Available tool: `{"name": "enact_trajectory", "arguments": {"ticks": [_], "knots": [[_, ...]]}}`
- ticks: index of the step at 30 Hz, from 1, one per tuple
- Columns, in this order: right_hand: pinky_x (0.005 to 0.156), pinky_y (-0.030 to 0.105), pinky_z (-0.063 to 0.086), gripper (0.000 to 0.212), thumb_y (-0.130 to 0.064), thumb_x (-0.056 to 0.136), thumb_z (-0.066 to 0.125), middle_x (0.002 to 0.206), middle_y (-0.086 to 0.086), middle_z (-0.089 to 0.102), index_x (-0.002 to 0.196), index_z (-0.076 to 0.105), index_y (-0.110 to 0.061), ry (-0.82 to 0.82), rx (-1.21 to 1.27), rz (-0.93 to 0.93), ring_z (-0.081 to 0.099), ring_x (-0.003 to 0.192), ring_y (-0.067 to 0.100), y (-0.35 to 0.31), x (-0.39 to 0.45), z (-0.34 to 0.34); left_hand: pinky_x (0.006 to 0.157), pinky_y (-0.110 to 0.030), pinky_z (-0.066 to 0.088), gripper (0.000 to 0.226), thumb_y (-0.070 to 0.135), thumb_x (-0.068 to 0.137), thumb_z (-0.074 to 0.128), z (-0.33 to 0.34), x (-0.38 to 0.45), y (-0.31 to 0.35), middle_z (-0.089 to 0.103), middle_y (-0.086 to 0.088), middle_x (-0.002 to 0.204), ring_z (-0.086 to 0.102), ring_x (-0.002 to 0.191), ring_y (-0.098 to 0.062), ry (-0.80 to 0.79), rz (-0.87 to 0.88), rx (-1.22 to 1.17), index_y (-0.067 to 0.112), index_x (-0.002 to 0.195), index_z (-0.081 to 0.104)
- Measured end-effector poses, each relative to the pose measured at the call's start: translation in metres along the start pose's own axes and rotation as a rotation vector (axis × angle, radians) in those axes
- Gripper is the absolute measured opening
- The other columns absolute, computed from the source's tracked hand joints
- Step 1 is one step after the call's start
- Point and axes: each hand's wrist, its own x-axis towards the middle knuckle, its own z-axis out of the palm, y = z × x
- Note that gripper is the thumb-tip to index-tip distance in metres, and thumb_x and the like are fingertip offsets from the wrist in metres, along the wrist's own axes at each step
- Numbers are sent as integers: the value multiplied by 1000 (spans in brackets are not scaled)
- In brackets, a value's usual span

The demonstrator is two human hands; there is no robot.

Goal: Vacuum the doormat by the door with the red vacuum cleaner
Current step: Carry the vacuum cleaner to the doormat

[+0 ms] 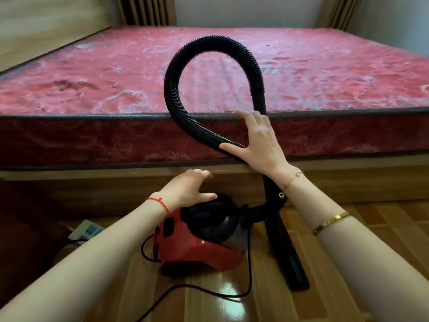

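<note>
hands spread over the red vacuum cleaner and its hose

the red vacuum cleaner (197, 249) sits on the wooden floor (371, 228) in front of a bed, directly below and just in front of the left hand (188, 189). that hand hovers over the black rounded top of the machine with fingers spread and loosely curled, released, gripping nothing; whether a fingertip touches the housing cannot be told. a red string bracelet (160, 203) circles its wrist.

the right hand (257, 140) is higher and further forward, its fingers splayed wide against the black ribbed hose (176, 66), thumb lying along the hose's lower run and palm over the spot where the hose crosses the rigid black wand (278, 240). the hand is not closed around either. the hose loops up above this hand, in front of the red mattress (92, 77), and comes down into the wand, which runs below the right wrist to the floor. two gold bracelets (329, 223) sit on the right forearm.

a black power cord (249, 263) trails across the floor below the left hand, and a white power strip (86, 231) lies to the left of the left forearm.
</note>
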Motion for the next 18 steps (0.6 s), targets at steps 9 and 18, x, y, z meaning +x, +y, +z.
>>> {"name": "enact_trajectory", "arguments": {"ticks": [9, 18], "knots": [[108, 47, 36, 122, -65, 53, 81, 147, 7, 32, 147, 26, -10, -62, -102, 208, 31, 135, 28, 34, -19, 10, 99, -36, 47, 73, 56, 73, 72, 30, 12, 2, 56, 0, 131, 53, 121, -17, -85, -15, -32, 21, 132, 51], [103, 41, 40, 102, -36, 70, 77, 142, 13, 34, 147, 19, -3, -67, -10, 471, 37, 129, 31, 55, -21, 29, 73, -34, 54, 44, 46, 74, 73, 40, 19, -3, 61, 2, 102, 61, 89, -19, -203, -13, 15, 19, 105, 57]]}}
